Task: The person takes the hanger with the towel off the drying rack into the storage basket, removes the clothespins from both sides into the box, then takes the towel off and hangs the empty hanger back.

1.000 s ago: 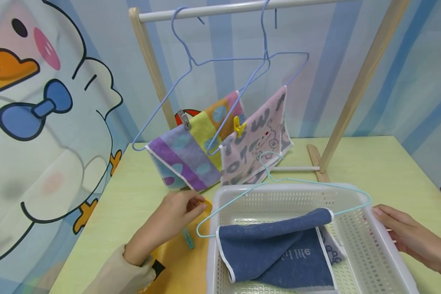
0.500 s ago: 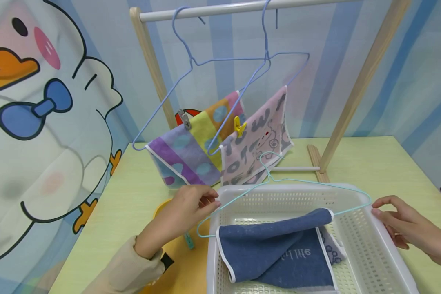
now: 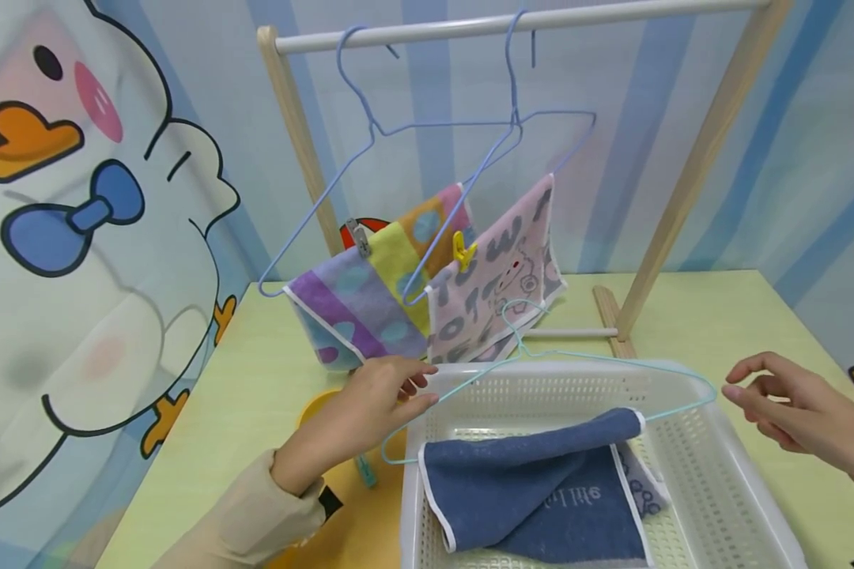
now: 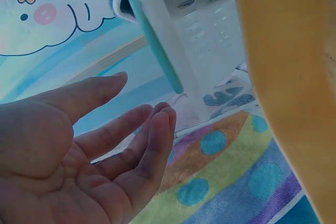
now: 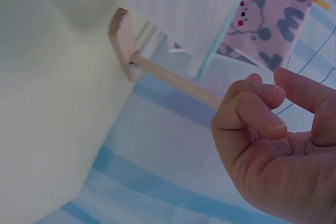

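A mint-green hanger [image 3: 583, 355] lies across the white basket [image 3: 743, 474], with a dark blue towel [image 3: 541, 498] draped over its lower part. My left hand [image 3: 377, 399] hovers by the hanger's left arm. In the left wrist view, that hand's fingers [image 4: 152, 145] are loosely bent, with nothing between them and the thumb, apart from the green hanger end [image 4: 157, 51]. Just off the basket's right rim, my right hand [image 3: 797, 407] is raised near the hanger's right tip. Its fingers [image 5: 252, 114] curl loosely around nothing in the right wrist view.
A wooden rack [image 3: 288, 118] with a white bar [image 3: 441, 32] stands behind. Blue hangers [image 3: 349, 75] on it carry a striped towel [image 3: 370, 292] with a grey clip [image 3: 359, 237] and a pink towel [image 3: 498, 276] with a yellow clip [image 3: 462, 251]. A yellow container [image 3: 356, 521] holds a teal clip [image 3: 365, 470].
My left hand has moved right and up from over the yellow container to the hanger's left arm. My right hand has left the basket rim and shifted slightly. Hanger and towel look unmoved.
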`<move>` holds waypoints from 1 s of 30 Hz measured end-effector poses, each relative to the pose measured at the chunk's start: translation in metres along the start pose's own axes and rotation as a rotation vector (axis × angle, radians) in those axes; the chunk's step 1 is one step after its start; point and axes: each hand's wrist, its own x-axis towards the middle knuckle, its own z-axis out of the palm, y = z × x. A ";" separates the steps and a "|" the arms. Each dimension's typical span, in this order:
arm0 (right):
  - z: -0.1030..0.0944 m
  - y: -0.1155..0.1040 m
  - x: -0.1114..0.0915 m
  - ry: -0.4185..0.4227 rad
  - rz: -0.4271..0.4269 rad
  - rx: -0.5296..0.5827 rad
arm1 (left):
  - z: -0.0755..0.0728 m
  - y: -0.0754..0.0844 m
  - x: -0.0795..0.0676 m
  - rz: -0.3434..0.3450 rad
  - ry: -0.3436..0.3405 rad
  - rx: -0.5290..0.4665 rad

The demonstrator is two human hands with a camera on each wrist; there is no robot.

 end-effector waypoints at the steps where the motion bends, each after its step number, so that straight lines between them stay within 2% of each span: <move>1: -0.001 -0.004 0.001 0.002 -0.021 -0.010 | 0.000 0.001 0.001 0.004 -0.002 -0.001; 6: 0.000 -0.029 0.005 -0.003 -0.111 -0.074 | -0.001 0.004 0.005 0.036 0.003 -0.003; 10: 0.008 -0.055 0.010 -0.042 -0.193 -0.147 | -0.002 0.006 0.008 0.035 -0.010 -0.002; 13: 0.016 -0.072 0.014 -0.110 -0.248 -0.199 | -0.001 0.007 0.011 0.026 -0.034 -0.003; 17: 0.029 -0.088 0.019 -0.209 -0.344 -0.208 | 0.001 0.009 0.016 0.002 -0.081 -0.012; 23: 0.055 -0.099 0.027 -0.286 -0.506 -0.240 | 0.007 0.012 0.025 -0.021 -0.140 0.003; 28: 0.073 -0.100 0.032 -0.284 -0.621 -0.373 | 0.010 0.013 0.028 0.010 -0.148 0.053; 30: 0.078 -0.100 0.033 -0.283 -0.640 -0.428 | 0.012 0.012 0.029 0.023 -0.152 0.066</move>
